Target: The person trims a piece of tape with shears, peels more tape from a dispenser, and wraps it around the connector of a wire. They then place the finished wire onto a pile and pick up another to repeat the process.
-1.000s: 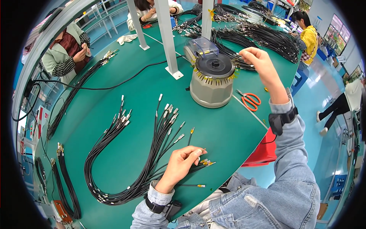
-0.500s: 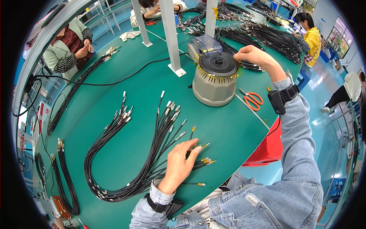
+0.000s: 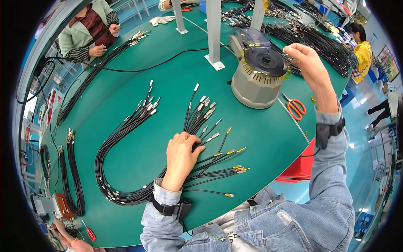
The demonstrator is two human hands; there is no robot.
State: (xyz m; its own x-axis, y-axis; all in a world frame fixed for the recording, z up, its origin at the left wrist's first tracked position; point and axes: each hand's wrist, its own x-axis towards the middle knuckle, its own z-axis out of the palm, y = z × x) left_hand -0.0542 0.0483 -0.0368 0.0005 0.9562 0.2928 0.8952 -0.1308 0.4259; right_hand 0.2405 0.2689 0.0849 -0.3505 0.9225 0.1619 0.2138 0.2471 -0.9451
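Note:
A U-shaped bundle of black cables [image 3: 126,197] lies on the green table, with pale connectors at both ends. Over its right leg rests my left hand [image 3: 181,157], fingers curved down onto the cables and thumb apart from the forefinger. Just right of it, several cable ends carry yellow wraps [image 3: 239,169]. My right hand [image 3: 310,63] is raised beside the grey round tape dispenser [image 3: 257,88] with a black disc on top. Its thumb and forefinger are pinched together; whatever is between them is too small to make out. Bits of yellow film stick out around the disc's edge.
Orange-handled scissors [image 3: 296,109] lie right of the dispenser. A white metal post [image 3: 214,38] stands behind it on the left. A black power cord [image 3: 168,54] crosses the table. More cable bundles [image 3: 74,180] lie at left and far right. Co-workers sit around.
My left hand has moved from the yellow-wrapped cable ends leftward and away from me, onto the bundle. My right hand has drawn back from the dispenser's disc. The view has shifted slightly.

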